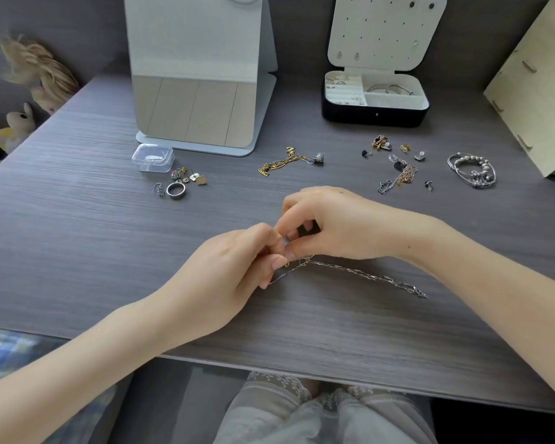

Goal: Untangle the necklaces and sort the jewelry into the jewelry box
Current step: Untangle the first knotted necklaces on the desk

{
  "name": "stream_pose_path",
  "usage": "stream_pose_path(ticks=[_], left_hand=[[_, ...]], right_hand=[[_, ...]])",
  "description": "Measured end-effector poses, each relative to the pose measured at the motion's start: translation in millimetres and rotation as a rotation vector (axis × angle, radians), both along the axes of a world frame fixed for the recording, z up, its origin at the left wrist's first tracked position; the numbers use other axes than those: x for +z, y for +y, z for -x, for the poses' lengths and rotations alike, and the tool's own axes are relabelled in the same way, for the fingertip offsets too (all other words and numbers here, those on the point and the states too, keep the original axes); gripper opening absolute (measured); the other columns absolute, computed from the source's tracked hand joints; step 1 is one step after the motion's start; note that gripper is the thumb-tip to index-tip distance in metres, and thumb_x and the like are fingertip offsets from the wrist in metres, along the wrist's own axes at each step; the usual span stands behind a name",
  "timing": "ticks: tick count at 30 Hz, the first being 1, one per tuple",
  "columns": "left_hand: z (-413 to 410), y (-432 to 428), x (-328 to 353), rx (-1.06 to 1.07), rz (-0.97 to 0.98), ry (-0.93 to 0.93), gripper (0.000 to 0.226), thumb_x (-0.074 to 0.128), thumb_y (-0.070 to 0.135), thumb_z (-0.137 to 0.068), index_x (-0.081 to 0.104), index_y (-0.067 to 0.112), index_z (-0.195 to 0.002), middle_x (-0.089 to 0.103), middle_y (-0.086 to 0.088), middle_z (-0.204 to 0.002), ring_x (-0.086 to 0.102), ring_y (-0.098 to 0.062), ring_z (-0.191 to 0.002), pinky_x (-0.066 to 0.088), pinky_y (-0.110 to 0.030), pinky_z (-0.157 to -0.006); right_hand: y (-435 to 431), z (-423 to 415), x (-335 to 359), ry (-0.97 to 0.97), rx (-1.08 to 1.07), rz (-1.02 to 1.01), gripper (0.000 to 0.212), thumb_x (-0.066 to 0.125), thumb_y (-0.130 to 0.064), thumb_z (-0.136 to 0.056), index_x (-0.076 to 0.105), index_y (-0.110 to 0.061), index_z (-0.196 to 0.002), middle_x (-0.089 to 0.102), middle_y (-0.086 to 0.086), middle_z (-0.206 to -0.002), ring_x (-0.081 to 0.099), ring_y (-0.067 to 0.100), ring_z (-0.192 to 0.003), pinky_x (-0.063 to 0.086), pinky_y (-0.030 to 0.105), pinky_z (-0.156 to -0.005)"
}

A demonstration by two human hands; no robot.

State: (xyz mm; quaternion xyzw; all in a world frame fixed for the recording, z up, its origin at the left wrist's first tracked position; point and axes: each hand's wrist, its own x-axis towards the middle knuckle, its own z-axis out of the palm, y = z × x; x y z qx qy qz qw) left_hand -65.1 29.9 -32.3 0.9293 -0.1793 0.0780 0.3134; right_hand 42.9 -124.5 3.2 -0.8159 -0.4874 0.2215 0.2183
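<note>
The left hand (pixel 237 261) and right hand (pixel 337 225) pinch the knotted end of the silver necklace (pixel 370 277), its tail trailing across the tabletop (pixel 109 251). Loops should be teased loose gently, never pulled taut; the open jewelry box (pixel 375 115) stands beyond.

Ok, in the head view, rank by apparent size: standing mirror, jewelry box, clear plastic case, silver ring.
1. standing mirror
2. jewelry box, lid open
3. clear plastic case
4. silver ring
The top two stand farthest from the camera yet look biggest, so the order is safe.
</note>
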Motion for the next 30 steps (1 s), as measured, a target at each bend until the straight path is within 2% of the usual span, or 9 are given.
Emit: stream_pose_path(ticks=[2,4,8,11,16,19,23,26,30], left_hand=[[0,0,0,-0.001,0.01,-0.003,0.007,0.037,0.031,-0.092,0.039,0.03,-0.086,0.046,0.018,-0.061,0.042,0.008,-0.063,0.031,-0.003,-0.061],[-1,0,-1,0.005,0.02,-0.002,0.007,0.036,0.032,-0.092,0.038,0.033,-0.085,0.046,0.018,-0.061,0.043,0.006,-0.063,0.032,-0.005,-0.06],[-2,-1,-5,0.019,0.019,-0.006,0.009,0.035,0.036,-0.091,0.039,0.032,-0.086,0.046,0.019,-0.061,0.046,0.001,-0.064,0.035,-0.012,-0.059],[-2,0,-6,0.021,0.014,-0.02,0.01,0.036,0.035,-0.092,0.041,0.028,-0.086,0.044,0.02,-0.06,0.044,0.002,-0.063,0.035,-0.013,-0.06],[0,0,-3,0.001,0.002,-0.012,0.008,0.037,0.033,-0.091,0.036,0.036,-0.084,0.043,0.022,-0.06,0.043,0.009,-0.062,0.031,-0.004,-0.059],[0,0,-3,0.005,-0.01,-0.006,0.008,0.037,0.033,-0.091,0.037,0.033,-0.083,0.043,0.02,-0.06,0.043,0.008,-0.061,0.031,-0.005,-0.059],[1,0,-2,0.017,-0.01,0.012,0.008,0.036,0.034,-0.09,0.037,0.033,-0.083,0.045,0.019,-0.061,0.043,0.008,-0.064,0.032,-0.004,-0.061],[2,1,-1,0.031,-0.019,0.024,0.008,0.034,0.037,-0.089,0.036,0.034,-0.082,0.048,0.018,-0.062,0.045,0.006,-0.065,0.033,-0.005,-0.061],[1,2,1,0.066,-0.03,0.037,0.011,0.03,0.041,-0.088,0.035,0.034,-0.082,0.051,0.016,-0.063,0.047,0.003,-0.066,0.034,-0.007,-0.06]], right_hand=[[1,1,2,-0.019,0.014,0.014,0.033,0.071,-0.031,-0.081,0.049,-0.049,-0.065,0.05,-0.01,-0.072,0.046,0.004,-0.071,0.039,0.025,-0.069],[2,2,3,-0.05,0.024,0.041,0.037,0.07,-0.03,-0.082,0.043,-0.043,-0.06,0.052,-0.01,-0.071,0.047,0.004,-0.07,0.039,0.024,-0.067],[-1,6,5,-0.098,0.026,0.104,0.025,0.066,-0.032,-0.085,0.046,-0.036,-0.07,0.051,-0.016,-0.07,0.047,-0.004,-0.069,0.036,0.012,-0.062],[-6,8,3,0.042,-0.07,0.004,0.009,0.069,-0.02,-0.083,0.061,-0.022,-0.08,0.055,-0.015,-0.066,0.051,-0.006,-0.062,0.037,0.008,-0.058],[-12,9,0,0.275,-0.217,-0.171,0.013,0.069,-0.006,-0.08,0.072,-0.014,-0.09,0.061,-0.003,-0.068,0.052,0.005,-0.058,0.045,0.02,-0.06],[-14,8,0,0.421,-0.375,-0.241,0.014,0.064,-0.001,-0.083,0.074,-0.01,-0.088,0.06,0.004,-0.065,0.049,0.009,-0.053,0.044,0.018,-0.053],[-16,3,1,0.736,-0.634,-0.401,0.007,0.062,0.004,-0.083,0.067,0.0,-0.083,0.062,0.007,-0.067,0.056,0.012,-0.053,0.05,0.02,-0.05],[-20,2,6,0.782,-0.714,-0.476,0.004,0.062,0.003,-0.083,0.063,0.0,-0.084,0.061,0.01,-0.068,0.056,0.013,-0.052,0.051,0.021,-0.049],[-27,1,13,0.711,-0.76,-0.553,0.005,0.061,0.002,-0.083,0.062,-0.003,-0.082,0.059,0.009,-0.067,0.053,0.012,-0.05,0.048,0.021,-0.045]])
